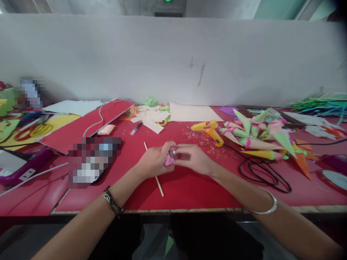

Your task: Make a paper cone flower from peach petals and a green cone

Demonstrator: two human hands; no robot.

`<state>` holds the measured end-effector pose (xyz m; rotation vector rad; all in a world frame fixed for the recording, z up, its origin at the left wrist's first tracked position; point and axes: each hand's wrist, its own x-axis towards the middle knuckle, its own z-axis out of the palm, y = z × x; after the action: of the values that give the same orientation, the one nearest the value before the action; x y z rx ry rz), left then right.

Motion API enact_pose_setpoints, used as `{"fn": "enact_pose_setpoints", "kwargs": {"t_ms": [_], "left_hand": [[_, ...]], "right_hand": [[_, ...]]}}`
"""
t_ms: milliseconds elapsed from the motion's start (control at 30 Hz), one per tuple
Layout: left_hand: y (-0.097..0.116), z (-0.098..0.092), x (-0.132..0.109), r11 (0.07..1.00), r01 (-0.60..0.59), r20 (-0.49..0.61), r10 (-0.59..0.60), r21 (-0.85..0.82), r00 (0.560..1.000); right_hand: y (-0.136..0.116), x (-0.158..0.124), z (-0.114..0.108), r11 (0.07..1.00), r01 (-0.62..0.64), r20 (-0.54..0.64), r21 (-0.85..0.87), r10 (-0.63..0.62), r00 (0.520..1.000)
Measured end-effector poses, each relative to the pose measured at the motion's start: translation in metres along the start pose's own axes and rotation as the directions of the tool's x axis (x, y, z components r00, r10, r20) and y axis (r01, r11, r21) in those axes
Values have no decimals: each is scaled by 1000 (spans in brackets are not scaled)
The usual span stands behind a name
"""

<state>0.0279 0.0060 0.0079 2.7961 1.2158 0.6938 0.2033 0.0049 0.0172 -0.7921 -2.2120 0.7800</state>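
Both my hands meet above the middle of the red table. My left hand (156,159) is closed on a small pink piece (169,160), its material too small to tell. My right hand (196,159) pinches a small clear, shiny object (173,151) against it, with thumb and fingertips together; what that object is I cannot make out. Under my left hand a thin pale stick (159,187) lies on the table, partly hidden by the hand.
A yellow glue gun (210,130) rests right of my hands, its black cord (260,177) looped beside it. Several paper cones (280,135) are heaped farther right. To the left lie a blurred-out phone-like object (94,164), a red board (89,124) and scissors (28,131).
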Motion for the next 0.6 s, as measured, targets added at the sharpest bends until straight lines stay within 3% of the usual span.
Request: {"fn": "enact_pose_setpoints", "kwargs": {"t_ms": [200, 333, 433, 533, 600], "left_hand": [[8, -7, 3, 993, 98, 88, -92, -65, 992], [10, -16, 7, 990, 126, 89, -120, -60, 989], [6, -23, 9, 982, 159, -19, -162, -99, 987], [2, -23, 9, 891, 212, -145, -291, -401, 946], [3, -18, 8, 684, 239, -105, -421, -689, 901]], "right_hand": [[-5, 0, -1, 979, 8, 2, -204, -8, 1000], [-6, -2, -2, 986, -4, -63, -166, -6, 998], [-4, -3, -1, 998, -42, -208, -38, 33, 977], [0, -2, 1, 986, -79, -362, 148, 128, 923], [2, -2, 3, 970, -83, -375, 227, 165, 912]]}}
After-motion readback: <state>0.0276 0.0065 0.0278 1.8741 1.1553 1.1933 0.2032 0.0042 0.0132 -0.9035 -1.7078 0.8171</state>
